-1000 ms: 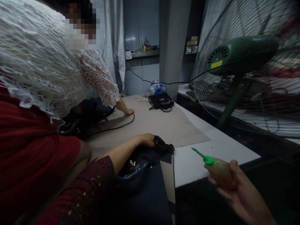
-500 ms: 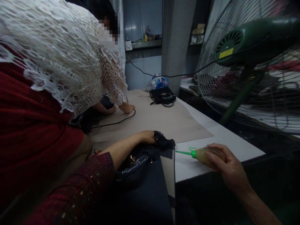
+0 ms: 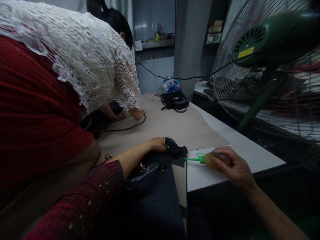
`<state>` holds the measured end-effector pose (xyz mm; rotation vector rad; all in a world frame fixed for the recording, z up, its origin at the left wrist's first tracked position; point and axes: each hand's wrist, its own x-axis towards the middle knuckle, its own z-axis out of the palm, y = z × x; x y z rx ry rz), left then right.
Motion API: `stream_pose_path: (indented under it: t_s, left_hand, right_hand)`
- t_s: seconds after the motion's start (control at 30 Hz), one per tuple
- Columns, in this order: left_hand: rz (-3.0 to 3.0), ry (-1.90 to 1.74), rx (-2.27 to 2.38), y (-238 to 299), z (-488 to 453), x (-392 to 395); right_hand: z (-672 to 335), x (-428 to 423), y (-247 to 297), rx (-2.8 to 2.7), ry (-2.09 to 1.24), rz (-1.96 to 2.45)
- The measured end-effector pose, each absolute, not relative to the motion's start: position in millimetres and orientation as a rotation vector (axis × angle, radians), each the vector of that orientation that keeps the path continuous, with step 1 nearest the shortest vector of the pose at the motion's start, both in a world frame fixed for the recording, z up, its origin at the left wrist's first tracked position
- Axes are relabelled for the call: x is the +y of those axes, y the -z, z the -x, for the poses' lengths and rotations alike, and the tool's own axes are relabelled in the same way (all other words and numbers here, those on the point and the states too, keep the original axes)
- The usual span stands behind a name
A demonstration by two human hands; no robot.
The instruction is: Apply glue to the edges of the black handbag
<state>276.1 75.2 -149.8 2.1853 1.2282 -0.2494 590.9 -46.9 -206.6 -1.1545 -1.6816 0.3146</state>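
A dark handbag [image 3: 155, 196] with gold-coloured fittings lies at the near edge of the table. Its handle [image 3: 146, 176] is wrapped in clear plastic, and a beige strip [image 3: 180, 186] shows along its right side. My left hand [image 3: 158, 144] grips the black bunched part [image 3: 175, 149] at the bag's far end; its fingertips are partly hidden. In my right hand [image 3: 233, 165] is a squeeze bottle [image 3: 216, 160] of yellowish-brown liquid, held sideways. The bottle's thin green nozzle [image 3: 192, 159] points left, its tip at the bag's right edge.
A co-worker in a white lace top [image 3: 100, 60] leans over the table at left, hands on the brown sheet [image 3: 170, 126]. Another black bag [image 3: 175, 101] lies farther back. A large green fan [image 3: 262, 40] stands at right. A black cable [image 3: 125, 128] crosses the sheet.
My right hand has moved left with the bottle, bringing the nozzle tip to the bag's edge. My left hand keeps its grip. The co-worker's head and body have shifted slightly.
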Motion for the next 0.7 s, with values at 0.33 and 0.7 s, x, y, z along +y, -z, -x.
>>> stream_pose_path:
  t_s: [0.33, 0.7]
  left_hand:
    - [-2.198, 0.268, 1.263, 149.6, -276.9, 73.8]
    - [-2.192, 0.237, 1.208, 144.6, -277.4, 71.5]
  right_hand:
    - [-585.9, -46.9, 188.7, -1.782, -0.404, 1.037]
    - [-579.9, -55.4, 170.0, -1.827, -0.484, 0.983]
